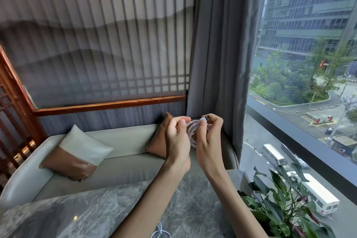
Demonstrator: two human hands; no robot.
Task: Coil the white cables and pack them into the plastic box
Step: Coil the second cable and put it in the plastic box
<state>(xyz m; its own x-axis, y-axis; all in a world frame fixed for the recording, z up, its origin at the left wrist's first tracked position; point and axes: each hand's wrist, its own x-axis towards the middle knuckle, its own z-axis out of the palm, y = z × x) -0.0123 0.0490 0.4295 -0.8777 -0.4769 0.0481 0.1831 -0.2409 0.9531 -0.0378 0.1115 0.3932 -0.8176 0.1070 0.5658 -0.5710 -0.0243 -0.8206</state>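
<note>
Both my hands are raised above the grey marble table [96, 208], holding one white cable [192, 133] wound into a small coil between them. My left hand [176, 137] pinches the coil's left side. My right hand [207, 139] grips its right side, and the metal USB plug [206, 117] sticks up at its fingertips. Another loose white cable [160, 232] lies on the table at the bottom edge, partly cut off by the frame. No plastic box is in view.
A grey sofa [123, 147] stands beyond the table with a grey-and-brown cushion [77, 152] and a brown cushion [159, 141]. A leafy potted plant [280, 199] sits at the table's right corner. A grey curtain [222, 54] and a large window [309, 63] are to the right.
</note>
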